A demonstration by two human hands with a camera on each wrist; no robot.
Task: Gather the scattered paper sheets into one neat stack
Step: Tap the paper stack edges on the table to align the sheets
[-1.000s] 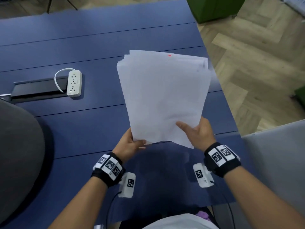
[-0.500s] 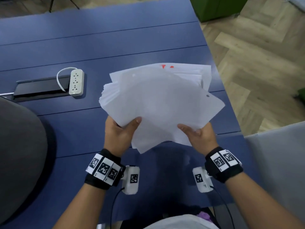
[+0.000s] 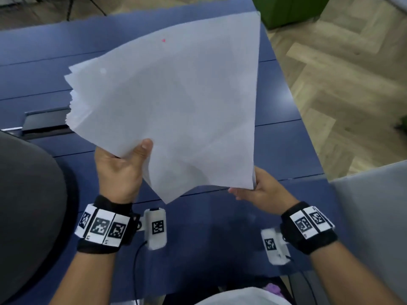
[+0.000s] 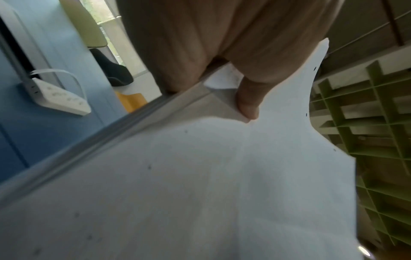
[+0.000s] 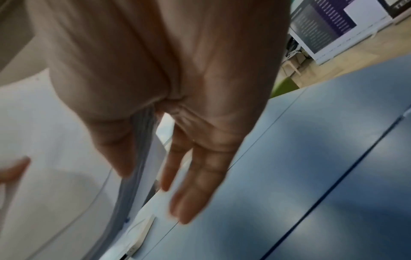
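I hold a thick stack of white paper sheets (image 3: pixel 176 106) up over the blue table (image 3: pixel 277 139), tilted, with one corner pointing down. Its left edges are fanned and uneven. My left hand (image 3: pixel 121 170) grips the lower left edge, thumb on the front and fingers behind; the left wrist view shows that thumb (image 4: pixel 246 98) pressed on the paper stack (image 4: pixel 200 176). My right hand (image 3: pixel 264 190) is at the lower right corner. In the right wrist view the paper stack's (image 5: pixel 44 140) edge sits in the fork of my right hand (image 5: pixel 177 88), fingers straight behind it.
A white power strip (image 4: pixel 62 98) lies on the table by a dark cable slot (image 3: pixel 44 119); the paper hides it from the head view. A grey chair back (image 3: pixel 26 205) is at my left, a grey surface (image 3: pixel 374 205) at my right, a green cabinet (image 3: pixel 290 9) beyond the table.
The stack has been turned and raised toward the camera, so it now hides the power strip. My left hand shifted up the left edge; my right hand slid to the lower right corner.
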